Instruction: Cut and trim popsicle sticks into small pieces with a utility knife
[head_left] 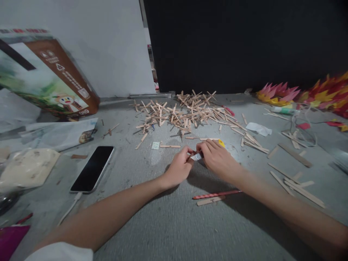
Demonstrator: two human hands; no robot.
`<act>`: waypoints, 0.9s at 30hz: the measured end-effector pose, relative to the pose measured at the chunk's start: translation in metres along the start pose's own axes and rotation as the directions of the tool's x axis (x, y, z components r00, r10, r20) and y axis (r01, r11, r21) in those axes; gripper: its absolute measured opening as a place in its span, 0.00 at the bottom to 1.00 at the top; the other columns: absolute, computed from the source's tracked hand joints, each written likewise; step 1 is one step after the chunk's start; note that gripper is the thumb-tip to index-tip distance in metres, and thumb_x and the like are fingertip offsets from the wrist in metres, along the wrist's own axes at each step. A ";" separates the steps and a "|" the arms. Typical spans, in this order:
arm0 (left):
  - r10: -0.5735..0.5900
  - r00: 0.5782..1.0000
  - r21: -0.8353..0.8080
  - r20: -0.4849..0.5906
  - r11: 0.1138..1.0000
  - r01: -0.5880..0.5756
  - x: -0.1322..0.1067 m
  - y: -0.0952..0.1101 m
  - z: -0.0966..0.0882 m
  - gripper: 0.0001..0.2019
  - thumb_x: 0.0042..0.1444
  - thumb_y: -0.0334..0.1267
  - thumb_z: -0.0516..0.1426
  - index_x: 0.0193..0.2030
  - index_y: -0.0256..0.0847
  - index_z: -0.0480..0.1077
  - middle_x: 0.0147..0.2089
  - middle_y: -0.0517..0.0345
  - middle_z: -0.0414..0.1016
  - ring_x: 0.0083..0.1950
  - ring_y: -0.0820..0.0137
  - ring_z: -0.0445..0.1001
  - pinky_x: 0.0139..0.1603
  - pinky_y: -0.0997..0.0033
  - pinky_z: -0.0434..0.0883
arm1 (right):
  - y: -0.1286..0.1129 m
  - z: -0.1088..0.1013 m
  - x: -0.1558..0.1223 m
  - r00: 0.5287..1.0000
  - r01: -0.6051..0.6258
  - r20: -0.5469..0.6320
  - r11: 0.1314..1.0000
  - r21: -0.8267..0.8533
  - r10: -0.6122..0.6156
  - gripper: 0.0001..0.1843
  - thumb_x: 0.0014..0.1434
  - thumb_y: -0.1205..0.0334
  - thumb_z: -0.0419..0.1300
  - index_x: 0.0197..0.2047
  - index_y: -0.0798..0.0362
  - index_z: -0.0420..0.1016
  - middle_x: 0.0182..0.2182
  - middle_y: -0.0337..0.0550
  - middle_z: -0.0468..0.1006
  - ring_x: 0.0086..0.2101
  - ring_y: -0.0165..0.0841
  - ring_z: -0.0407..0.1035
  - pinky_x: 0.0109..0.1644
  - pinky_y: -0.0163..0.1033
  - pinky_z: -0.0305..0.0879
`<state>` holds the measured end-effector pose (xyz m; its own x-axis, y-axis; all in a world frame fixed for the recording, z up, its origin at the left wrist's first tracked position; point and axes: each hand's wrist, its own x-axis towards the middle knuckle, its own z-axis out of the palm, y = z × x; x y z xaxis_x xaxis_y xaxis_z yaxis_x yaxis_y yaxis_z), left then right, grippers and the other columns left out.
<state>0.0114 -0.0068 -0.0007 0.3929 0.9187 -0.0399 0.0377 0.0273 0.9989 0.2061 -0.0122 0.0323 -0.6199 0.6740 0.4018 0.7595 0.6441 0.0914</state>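
Holding a metal blade [197,156] low above the counter [152,221], perhaps for finer control, the right hand [216,157] is just beside the left hand [179,166], whose grip I cannot tell. Wooden sticks [192,115] lie ahead of both, probably placed within easy reach.

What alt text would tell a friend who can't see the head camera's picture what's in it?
A person's right hand appears to grip a cutter, its blade beside their left hand, above a grey tabletop. Beyond lie many wooden sticks, some crossed; a phone lies to the left.
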 end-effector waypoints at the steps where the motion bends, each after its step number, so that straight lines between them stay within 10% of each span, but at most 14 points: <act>1: 0.008 1.000 0.002 -0.004 1.000 -0.008 0.000 0.000 0.000 0.07 0.58 0.31 0.59 0.41 0.42 0.65 0.28 0.64 0.68 0.29 0.73 0.60 0.30 0.74 0.54 | -0.003 0.000 0.000 1.000 0.000 0.005 1.000 0.005 0.000 0.11 0.68 0.78 0.51 0.43 0.53 0.69 0.38 0.50 0.75 0.39 0.45 0.67 0.46 0.47 0.62; 7: 0.014 1.000 -0.100 0.003 0.995 -0.014 0.004 -0.002 -0.001 0.18 0.66 0.54 0.60 0.40 0.42 0.63 0.31 0.63 0.69 0.30 0.73 0.62 0.32 0.74 0.58 | -0.014 0.001 -0.003 0.999 -0.031 -0.020 0.996 0.080 0.033 0.10 0.68 0.75 0.52 0.45 0.53 0.69 0.39 0.52 0.77 0.40 0.47 0.69 0.46 0.48 0.64; 12: -0.004 1.000 -0.128 0.015 0.992 0.006 0.007 -0.005 0.000 0.17 0.69 0.54 0.58 0.41 0.43 0.62 0.24 0.71 0.57 0.24 0.76 0.53 0.27 0.74 0.52 | 0.004 -0.004 0.001 0.930 -0.278 -0.147 0.907 0.317 0.337 0.06 0.73 0.62 0.57 0.51 0.51 0.71 0.40 0.50 0.80 0.40 0.45 0.73 0.45 0.47 0.66; 20: 0.026 0.997 -0.185 0.079 0.983 -0.011 0.006 -0.007 -0.001 0.22 0.67 0.61 0.59 0.41 0.43 0.61 0.25 0.72 0.55 0.23 0.78 0.51 0.25 0.75 0.51 | 0.015 -0.012 0.010 0.837 -0.508 0.153 0.644 0.573 0.525 0.19 0.71 0.49 0.59 0.32 0.51 0.74 0.23 0.35 0.68 0.25 0.31 0.61 0.31 0.38 0.55; 27: 0.031 0.998 -0.119 0.057 0.993 -0.024 0.005 -0.002 -0.001 0.19 0.69 0.58 0.57 0.41 0.43 0.63 0.25 0.70 0.56 0.24 0.75 0.55 0.27 0.75 0.53 | 0.015 -0.015 0.011 0.806 -0.554 0.211 0.578 0.599 0.553 0.24 0.70 0.41 0.58 0.30 0.51 0.70 0.23 0.34 0.65 0.26 0.30 0.57 0.32 0.38 0.51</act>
<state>0.0123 -0.0022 -0.0028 0.4454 0.8953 -0.0099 -0.0816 0.0515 0.9953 0.2132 -0.0004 0.0518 -0.1207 0.9759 0.1819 0.6643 0.2156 -0.7157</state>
